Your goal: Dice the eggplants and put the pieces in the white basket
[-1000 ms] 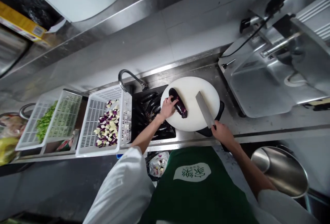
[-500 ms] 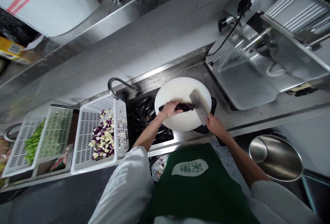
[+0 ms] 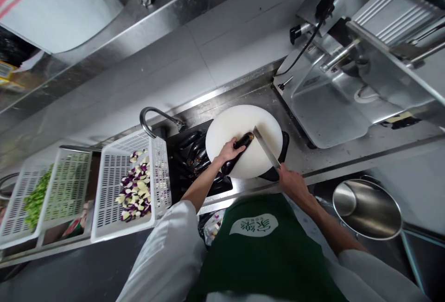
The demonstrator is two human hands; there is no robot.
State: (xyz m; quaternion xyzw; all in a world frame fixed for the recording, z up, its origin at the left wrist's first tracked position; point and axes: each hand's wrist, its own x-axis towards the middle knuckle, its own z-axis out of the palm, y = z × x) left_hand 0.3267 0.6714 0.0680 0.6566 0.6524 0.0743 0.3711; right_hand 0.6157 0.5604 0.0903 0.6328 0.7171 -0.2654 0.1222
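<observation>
My left hand is closed around the middle of a dark eggplant, which lies slantwise over the round white cutting board. My right hand grips the handle of a cleaver. The blade is seen nearly edge-on, and its tip is close to the eggplant's upper end, with a small gap between them. Left of the board, several whole eggplants lie in the sink. Cut purple and white eggplant pieces fill part of a white perforated basket.
A curved faucet rises behind the sink. Farther left stands a second white basket with chopped greens. At right are a metal slicing machine and a deep steel pot. A metal shelf overhangs above.
The eggplant has turned from lying level to slanting up to the right, with my left hand still around it. The cleaver has rotated from showing its broad side to nearly edge-on.
</observation>
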